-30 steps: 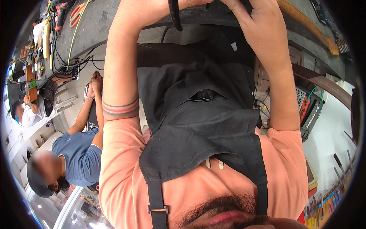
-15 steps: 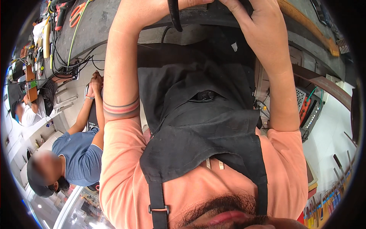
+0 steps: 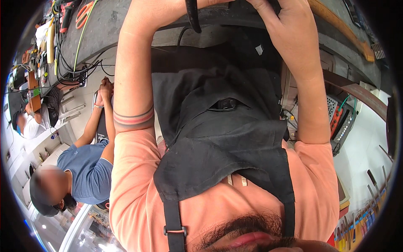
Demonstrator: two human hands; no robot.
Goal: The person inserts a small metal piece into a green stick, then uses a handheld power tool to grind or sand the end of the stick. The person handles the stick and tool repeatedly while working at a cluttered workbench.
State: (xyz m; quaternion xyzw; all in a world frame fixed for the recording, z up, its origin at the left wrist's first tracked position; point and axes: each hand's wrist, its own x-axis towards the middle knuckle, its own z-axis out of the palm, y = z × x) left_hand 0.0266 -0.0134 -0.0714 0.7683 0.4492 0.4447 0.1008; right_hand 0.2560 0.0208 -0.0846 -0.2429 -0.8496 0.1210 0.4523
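Observation:
My left hand (image 3: 178, 9) reaches over the dark grey bench (image 3: 105, 29) at the top edge, with its fingertips cut off. A black curved piece with a rounded end (image 3: 192, 17), like a tool handle, hangs down across this hand; its upper part is out of view. Opposite it, my right hand (image 3: 289, 21) bends inward, thumb pointing left. Both hands look closed, but whatever they hold lies beyond the picture. Below them, a black apron (image 3: 218, 138) covers my lap and chest.
Orange-handled scissors (image 3: 84, 14), a red and black tool (image 3: 66, 17) and tangled cables (image 3: 63, 69) occupy the bench's left. A wooden bar (image 3: 342, 29) lies right. A person in blue (image 3: 88, 168) sits at left. Several hand tools (image 3: 359, 224) stand in a rack at lower right.
My right hand and its thumb have shifted slightly to the right. The left hand and the black curved piece are almost where they were.

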